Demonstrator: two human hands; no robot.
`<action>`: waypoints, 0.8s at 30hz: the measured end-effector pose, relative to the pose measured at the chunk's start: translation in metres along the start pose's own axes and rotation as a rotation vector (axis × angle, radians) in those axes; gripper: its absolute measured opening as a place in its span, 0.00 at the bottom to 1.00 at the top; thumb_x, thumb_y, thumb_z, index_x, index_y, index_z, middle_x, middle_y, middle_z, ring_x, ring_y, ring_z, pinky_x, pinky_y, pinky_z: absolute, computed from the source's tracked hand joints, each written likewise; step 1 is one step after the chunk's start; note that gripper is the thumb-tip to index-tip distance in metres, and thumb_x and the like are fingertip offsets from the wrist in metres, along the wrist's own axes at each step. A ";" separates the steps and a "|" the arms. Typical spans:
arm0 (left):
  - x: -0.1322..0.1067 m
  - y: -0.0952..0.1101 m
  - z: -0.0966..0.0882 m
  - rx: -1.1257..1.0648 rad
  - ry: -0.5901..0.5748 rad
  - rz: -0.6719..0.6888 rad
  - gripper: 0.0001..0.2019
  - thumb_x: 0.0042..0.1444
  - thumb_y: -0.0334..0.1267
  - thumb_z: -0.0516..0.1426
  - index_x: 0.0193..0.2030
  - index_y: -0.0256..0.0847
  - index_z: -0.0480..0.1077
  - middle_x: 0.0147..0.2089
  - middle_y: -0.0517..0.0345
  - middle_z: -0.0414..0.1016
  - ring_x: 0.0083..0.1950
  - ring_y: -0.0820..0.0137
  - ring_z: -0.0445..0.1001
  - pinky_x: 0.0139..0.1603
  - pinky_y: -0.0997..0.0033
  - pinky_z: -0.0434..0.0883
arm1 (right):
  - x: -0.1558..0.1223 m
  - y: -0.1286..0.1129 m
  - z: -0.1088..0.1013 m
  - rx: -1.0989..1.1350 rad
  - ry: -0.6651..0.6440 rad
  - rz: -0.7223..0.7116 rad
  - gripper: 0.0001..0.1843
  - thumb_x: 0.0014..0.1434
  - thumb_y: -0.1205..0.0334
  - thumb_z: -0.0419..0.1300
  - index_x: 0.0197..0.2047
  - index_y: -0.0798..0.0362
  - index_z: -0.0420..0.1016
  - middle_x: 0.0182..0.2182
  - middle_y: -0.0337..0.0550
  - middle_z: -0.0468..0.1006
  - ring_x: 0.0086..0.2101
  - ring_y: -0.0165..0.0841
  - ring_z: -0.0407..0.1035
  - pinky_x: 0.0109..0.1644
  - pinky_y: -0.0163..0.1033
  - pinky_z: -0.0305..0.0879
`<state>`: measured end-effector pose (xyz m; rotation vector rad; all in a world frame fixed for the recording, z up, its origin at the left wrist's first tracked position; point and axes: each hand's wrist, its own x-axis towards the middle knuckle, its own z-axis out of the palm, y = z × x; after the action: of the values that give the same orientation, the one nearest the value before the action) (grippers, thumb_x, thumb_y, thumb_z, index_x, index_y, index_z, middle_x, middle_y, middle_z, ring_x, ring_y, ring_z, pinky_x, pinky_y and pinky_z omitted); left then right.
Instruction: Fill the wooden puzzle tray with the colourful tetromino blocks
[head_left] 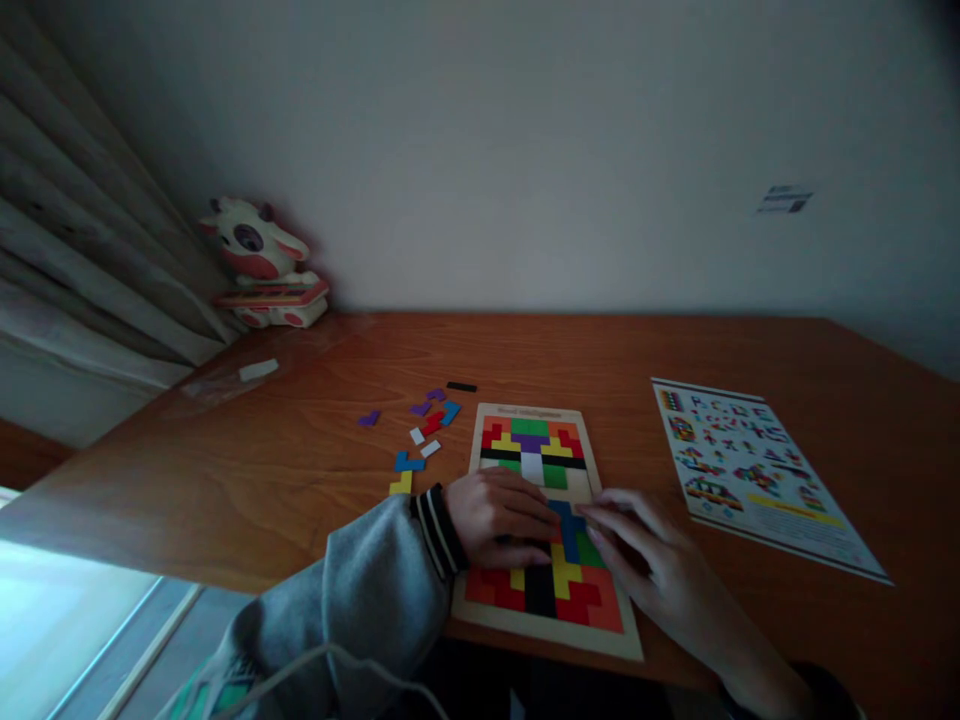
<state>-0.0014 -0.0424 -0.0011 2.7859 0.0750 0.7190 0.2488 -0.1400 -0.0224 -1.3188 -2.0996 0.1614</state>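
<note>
Presently both of my hands rest on a shallow pale wooden puzzle tray (pixel 480 618) lying flat on the table (pixel 300 470), near its front edge. The tray is mostly filled with flat, angular coloured blocks fitted edge to edge: red, orange, yellow, green, purple, black and one white. A bare strip shows just ahead of my left knuckles. My left hand (pixel 499 515) lies knuckles-up over the tray's middle with the fingers curled; what is under the palm is hidden, so I cannot tell whether it holds anything. My right hand (pixel 645 550) is released, fingers stretched out, their tips touching the right side of a blue cross-shaped block (pixel 570 525) seated in the tray between the two hands. Loose blocks (pixel 427 428) lie scattered on the table to the tray's left, with a yellow block (pixel 401 485) just beside my grey sleeve (pixel 375 590). A printed pattern sheet (pixel 757 470) lies to the right, well apart; its figures are too small to read. Light is dim and the tray's lettering is illegible.
</note>
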 end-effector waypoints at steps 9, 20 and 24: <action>-0.025 -0.013 -0.033 0.195 0.181 -0.153 0.11 0.66 0.37 0.55 0.51 0.41 0.76 0.49 0.51 0.82 0.49 0.67 0.79 0.53 0.65 0.75 | -0.002 0.004 0.002 0.020 -0.001 0.008 0.13 0.68 0.57 0.56 0.52 0.44 0.76 0.47 0.46 0.75 0.47 0.37 0.75 0.50 0.40 0.76; -0.101 -0.074 -0.065 0.392 0.141 -0.710 0.16 0.64 0.45 0.58 0.56 0.44 0.74 0.54 0.51 0.80 0.55 0.62 0.77 0.59 0.57 0.72 | -0.003 0.005 0.003 0.019 0.025 0.040 0.13 0.67 0.55 0.56 0.53 0.42 0.75 0.49 0.44 0.75 0.48 0.38 0.75 0.50 0.42 0.76; -0.099 -0.077 -0.062 0.386 0.136 -0.727 0.14 0.62 0.43 0.60 0.53 0.45 0.76 0.51 0.54 0.82 0.52 0.63 0.79 0.57 0.61 0.74 | -0.006 0.007 0.003 0.010 0.070 0.098 0.14 0.68 0.54 0.56 0.54 0.43 0.73 0.50 0.45 0.75 0.49 0.39 0.74 0.52 0.44 0.74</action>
<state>-0.1174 0.0354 -0.0155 2.7085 1.2912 0.7375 0.2541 -0.1413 -0.0303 -1.4016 -1.9749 0.1645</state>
